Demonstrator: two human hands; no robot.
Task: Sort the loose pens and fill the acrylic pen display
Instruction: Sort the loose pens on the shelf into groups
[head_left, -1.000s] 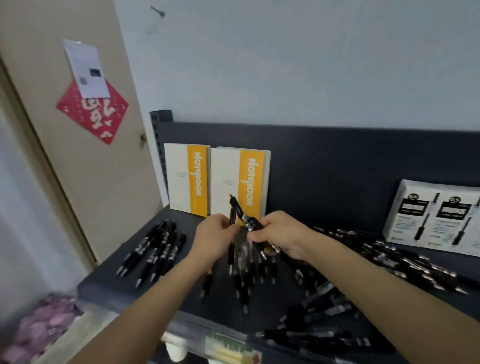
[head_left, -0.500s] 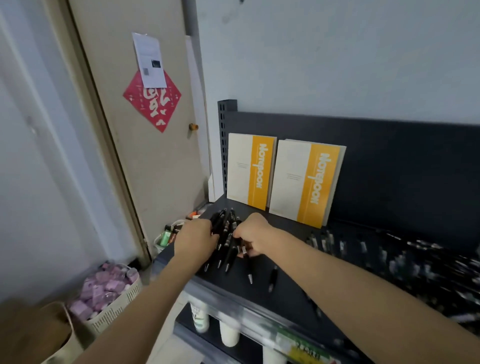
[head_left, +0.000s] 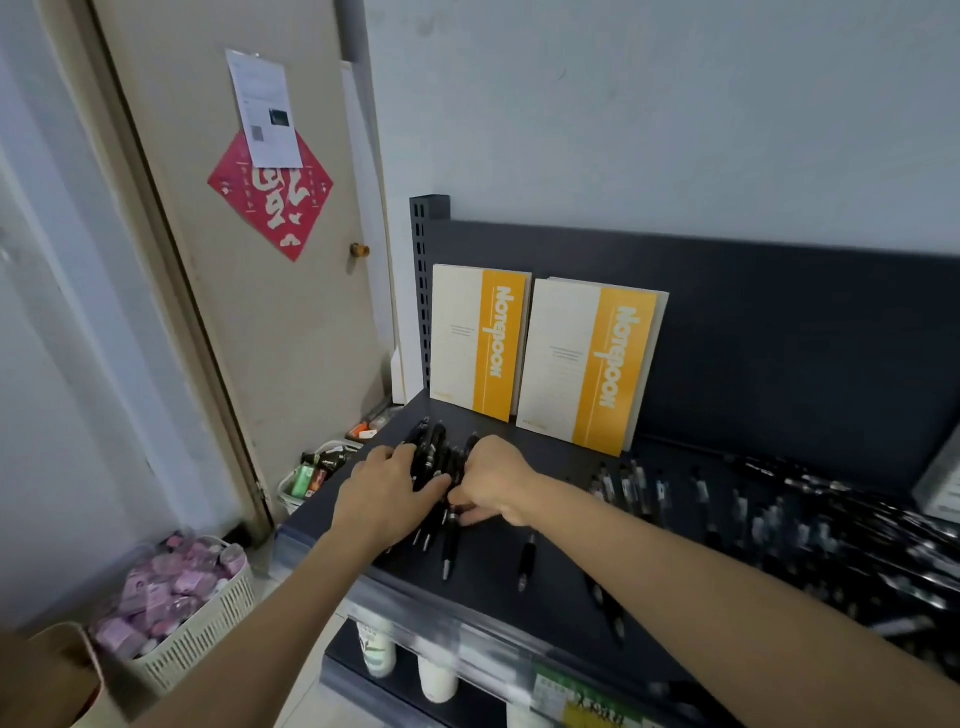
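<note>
The left hand is lying palm down on a bundle of black pens at the left end of a dark shelf. Its fingers are nearly straight and slightly spread, pressing on the bundle's left side, with the thumb reaching across the barrels. The right hand is meeting it from the other side: its fingers are curling together over the bundle's right edge and its thumb is pressing in low against a barrel, so the bundle is sitting squeezed between the two sets of fingers. The pen tips are poking out on the near side of the fingers, pointing toward the shelf's front edge. One pen is lying alone just right of the right thumb, apart from the bundle. Further right of the right fingers, loose pens are lying scattered along the shelf, many of them blurred. Beyond the fingers, two notebooks with orange bands are leaning upright against the shelf's back panel. Left of and below the left fingers, a white basket is holding pink packets on the floor beside a door. Under the shelf, white cups are standing.
</note>
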